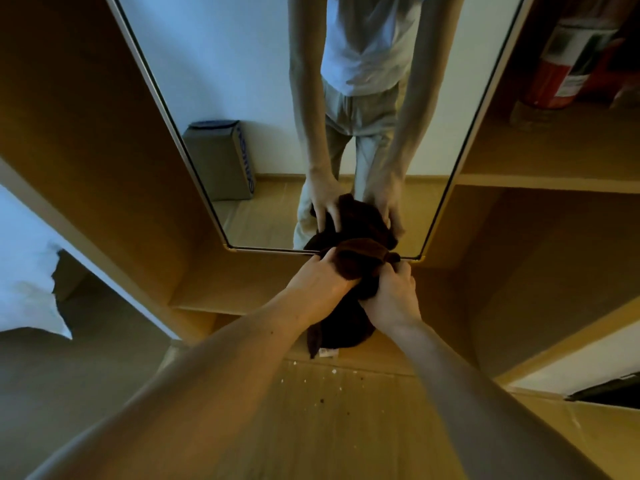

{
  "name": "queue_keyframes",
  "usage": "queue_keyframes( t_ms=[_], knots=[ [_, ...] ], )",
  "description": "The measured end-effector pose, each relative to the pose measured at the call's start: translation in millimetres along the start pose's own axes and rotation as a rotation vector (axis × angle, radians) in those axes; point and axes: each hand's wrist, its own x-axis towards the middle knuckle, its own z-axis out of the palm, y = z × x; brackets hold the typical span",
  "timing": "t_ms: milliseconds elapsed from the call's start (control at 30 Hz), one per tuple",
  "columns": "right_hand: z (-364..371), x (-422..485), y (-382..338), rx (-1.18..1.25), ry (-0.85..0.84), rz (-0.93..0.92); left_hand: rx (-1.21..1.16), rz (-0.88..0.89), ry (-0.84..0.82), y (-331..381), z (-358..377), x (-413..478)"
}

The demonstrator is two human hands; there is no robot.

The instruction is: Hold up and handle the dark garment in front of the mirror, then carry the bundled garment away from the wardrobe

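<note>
Wooden wardrobe unit fills the view, shelving [540, 181] at 2 o'clock, floor [332, 427] with pale specks at 6. Tall mirror [242, 98] set in it at 12, bottom edge just above my hands (reflection shows my arms, a light shirt and a grey box on the floor behind me). Red canister [568, 64] on the top shelf at 1 o'clock, blurred. Something white [27, 289] at 9, can't tell what.

Dark brown cloth [360, 261] is bunched dead centre, pressed against the mirror's lower edge and hanging down toward 6, label at the bottom. Upper roll runs roughly 9-to-3.

My left hand [318, 285] grips the cloth from the 9 side, fingers curled into it. My right hand [391, 296] grips from the 3 side, fist closed round a fold. Both hands are on it, nearly touching each other, neither clearly nearer.
</note>
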Motion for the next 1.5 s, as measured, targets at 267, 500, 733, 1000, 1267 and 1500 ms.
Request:
queue_keyframes(
  t_ms=[267, 500, 733, 1000, 1267, 1500],
  knots=[
    [-46, -29, -24, -0.053, 0.002, -0.075, -0.028, -0.023, 0.034, 15, -46, -17],
    [-93, -66, -70, -0.065, 0.055, -0.183, -0.063, -0.052, 0.076, 20, -113, -51],
    [-141, -115, -131, -0.105, 0.128, -0.247, -0.059, -0.084, 0.108, 25, -192, -90],
    [-178, -195, -223, -0.152, 0.222, -0.319, -0.024, -0.093, 0.207, 17, -288, -173],
    [-206, -276, -298, -0.205, 0.304, -0.38, 0.025, -0.049, 0.319, 14, -368, -252],
    [-231, -325, -341, -0.235, 0.365, -0.409, 0.044, -0.039, 0.386, 18, -417, -295]
  ],
)
